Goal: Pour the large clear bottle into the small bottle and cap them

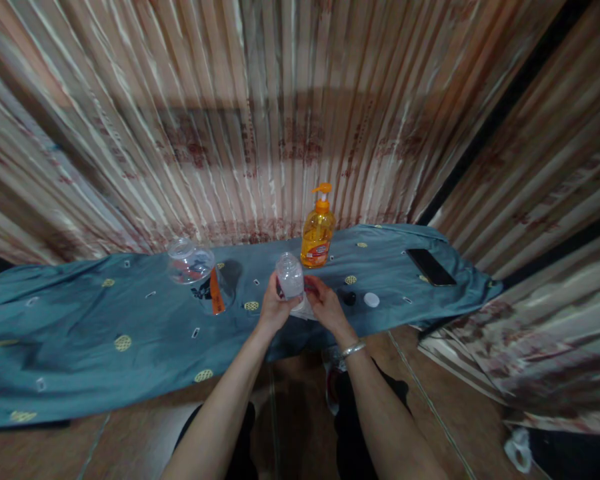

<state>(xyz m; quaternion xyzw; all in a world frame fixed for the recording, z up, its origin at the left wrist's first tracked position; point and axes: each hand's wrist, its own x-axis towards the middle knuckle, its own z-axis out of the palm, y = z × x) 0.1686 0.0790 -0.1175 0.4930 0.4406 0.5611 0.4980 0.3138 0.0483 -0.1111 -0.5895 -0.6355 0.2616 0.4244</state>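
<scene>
Over the front part of the cloth-covered table, my left hand point(276, 305) is wrapped round the side of a clear plastic bottle point(291, 275) with no cap on its mouth. The bottle tilts a little away from me. From the other side, my right hand point(324, 304) has its fingers bent at the bottle's lower right edge; whether they hold the bottle or the white tissue-like piece point(304, 309) below it, I cannot tell. To the right of my right hand lie a small black cap point(349, 298) and a round white lid point(371, 300).
An orange pump bottle point(318, 237) stands behind my hands. Clear plastic containers point(193, 262) sit to the left, one with an orange and black label. A black phone point(430, 267) lies at right on the blue-green cloth point(150, 320). Striped curtains point(280, 120) hang behind.
</scene>
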